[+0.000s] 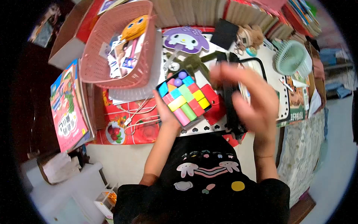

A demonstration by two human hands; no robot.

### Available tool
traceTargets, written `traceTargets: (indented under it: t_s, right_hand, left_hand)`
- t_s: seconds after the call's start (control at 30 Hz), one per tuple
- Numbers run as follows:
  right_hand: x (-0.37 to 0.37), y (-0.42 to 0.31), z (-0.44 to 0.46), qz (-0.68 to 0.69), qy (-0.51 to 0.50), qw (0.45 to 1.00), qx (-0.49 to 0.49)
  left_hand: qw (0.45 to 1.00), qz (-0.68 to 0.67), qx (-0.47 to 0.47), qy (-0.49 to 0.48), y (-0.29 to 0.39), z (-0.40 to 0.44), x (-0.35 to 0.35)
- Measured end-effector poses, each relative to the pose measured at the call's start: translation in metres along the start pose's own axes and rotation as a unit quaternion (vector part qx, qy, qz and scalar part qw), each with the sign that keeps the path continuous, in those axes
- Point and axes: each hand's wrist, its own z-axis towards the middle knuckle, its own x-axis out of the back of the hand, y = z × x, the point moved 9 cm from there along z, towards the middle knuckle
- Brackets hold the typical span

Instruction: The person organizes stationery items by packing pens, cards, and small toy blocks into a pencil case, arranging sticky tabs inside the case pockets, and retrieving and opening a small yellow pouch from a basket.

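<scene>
My left hand (166,114) grips a small dark box of coloured blocks (184,98) from its left side and below, tilted above the table. Blue, green, yellow, red, pink and orange pieces lie close together inside it. Purple balls (180,78) sit at its far end. Raised on the right, my right hand (257,99) is blurred by motion; its thumb and fingers are apart and I see nothing between them. Below and behind it are a red pouch (213,104) and a black strap (232,108).
A pink basket (89,63) of papers stands at the back left, beside stacked books (69,108). White cables (140,115) lie on the red tablecloth. Behind are a purple character fan (185,39), a black square (224,34), a plush toy (250,35) and a green basket (291,58).
</scene>
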Motion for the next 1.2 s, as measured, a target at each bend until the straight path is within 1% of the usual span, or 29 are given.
traceTargets:
  t_s: [0.03,0.07,0.1,0.17,0.2,0.23,0.3,0.33,0.43,0.47,0.53,0.57,0.6,0.67,0.7,0.73,0.8,0.83,0.87,0.9,0.93,0.97,1.0,1.03,1.07,1.1,1.13,1.17,1.2]
  right_hand:
    - [-0.001,-0.011,-0.013,0.008,-0.018,0.996,-0.088]
    - [-0.001,-0.022,-0.029,0.013,-0.035,0.984,-0.175]
    - [0.007,-0.04,-0.033,0.016,0.008,0.991,-0.136]
    - [0.021,-0.071,-0.038,0.017,0.09,0.995,-0.039]
    - [0.026,-0.085,-0.041,0.02,0.126,0.992,0.016]
    - [0.029,-0.1,-0.045,0.027,0.16,0.984,0.073]
    - [0.026,-0.127,-0.053,0.04,0.19,0.972,0.132]
    - [0.032,-0.133,-0.059,0.007,0.258,0.961,0.098]
    - [0.046,-0.131,-0.084,-0.01,0.341,0.911,0.23]
    - [0.048,-0.128,-0.082,0.045,0.285,0.926,0.243]
    - [0.039,-0.113,-0.078,0.106,0.228,0.933,0.258]
    - [0.022,-0.08,-0.068,0.021,0.216,0.961,0.173]
    - [0.003,-0.04,-0.059,-0.063,0.198,0.974,0.086]
    - [-0.029,0.038,-0.059,-0.093,0.164,0.979,-0.079]
    - [-0.045,0.07,-0.07,0.003,0.149,0.976,-0.157]
    - [-0.061,0.095,-0.076,0.094,0.146,0.956,-0.236]
    - [-0.077,0.103,-0.088,0.169,0.03,0.936,-0.306]
    - [-0.077,0.101,-0.084,0.174,0.028,0.936,-0.305]
    - [-0.074,0.1,-0.08,0.121,0.026,0.948,-0.293]
    - [-0.07,0.098,-0.075,0.067,0.024,0.957,-0.28]
    - [-0.069,0.098,-0.073,0.068,0.026,0.957,-0.28]
    - [-0.087,0.101,-0.075,0.156,-0.057,0.934,-0.315]
    - [-0.106,0.099,-0.08,0.242,-0.14,0.896,-0.345]
    - [-0.108,0.099,-0.08,0.244,-0.142,0.896,-0.344]
    - [-0.118,0.102,-0.086,0.334,-0.136,0.849,-0.385]
    - [-0.129,0.104,-0.093,0.42,-0.13,0.792,-0.422]
    - [-0.136,0.107,-0.098,0.48,-0.118,0.75,-0.439]
    - [-0.137,0.107,-0.101,0.481,-0.126,0.748,-0.438]
    - [-0.136,0.109,-0.107,0.508,-0.1,0.724,-0.457]
  left_hand:
    - [0.956,0.193,-0.018,0.22,0.009,-0.005,0.028]
    - [0.953,0.21,-0.016,0.218,0.011,-0.007,0.032]
    - [0.951,0.225,-0.013,0.213,0.014,-0.008,0.036]
    - [0.938,0.223,-0.015,0.263,0.015,-0.013,0.044]
    - [0.927,0.259,-0.003,0.273,0.019,-0.016,0.053]
    - [0.971,0.166,0.019,0.17,0.01,-0.011,0.042]
    - [0.892,0.297,-0.005,0.342,0.021,-0.029,0.063]
    - [0.886,0.316,-0.002,0.339,0.02,-0.032,0.061]
    - [0.887,0.325,-0.011,0.328,0.022,-0.035,0.059]
    - [0.89,0.315,-0.01,0.331,0.021,-0.036,0.055]
    - [0.888,0.308,-0.028,0.339,0.024,-0.037,0.051]
    - [0.888,0.311,-0.04,0.335,0.029,-0.038,0.053]
    - [0.885,0.314,-0.037,0.342,0.033,-0.04,0.055]
    - [0.89,0.31,-0.041,0.331,0.037,-0.041,0.054]
    - [0.889,0.312,-0.041,0.331,0.04,-0.042,0.054]
    - [0.891,0.294,-0.038,0.344,0.041,-0.045,0.055]
    - [0.884,0.3,-0.054,0.353,0.044,-0.048,0.047]
    - [0.876,0.32,-0.067,0.356,0.046,-0.048,0.041]
    - [0.874,0.322,-0.068,0.357,0.043,-0.047,0.035]
    - [0.853,0.324,-0.09,0.4,0.044,-0.05,0.027]
    - [0.829,0.325,-0.112,0.442,0.047,-0.055,0.025]
    - [0.828,0.326,-0.113,0.442,0.047,-0.055,0.024]
    - [0.843,0.334,-0.101,0.409,0.044,-0.051,0.02]
    - [0.856,0.341,-0.091,0.378,0.042,-0.049,0.016]
    - [0.854,0.342,-0.095,0.38,0.046,-0.055,0.017]
    - [0.868,0.386,-0.082,0.301,0.048,-0.053,0.012]
    - [0.874,0.426,-0.07,0.222,0.049,-0.053,0.005]
    - [0.851,0.511,-0.061,0.102,0.046,-0.053,-0.01]
    - [0.803,0.586,-0.034,0.099,0.045,-0.057,-0.013]
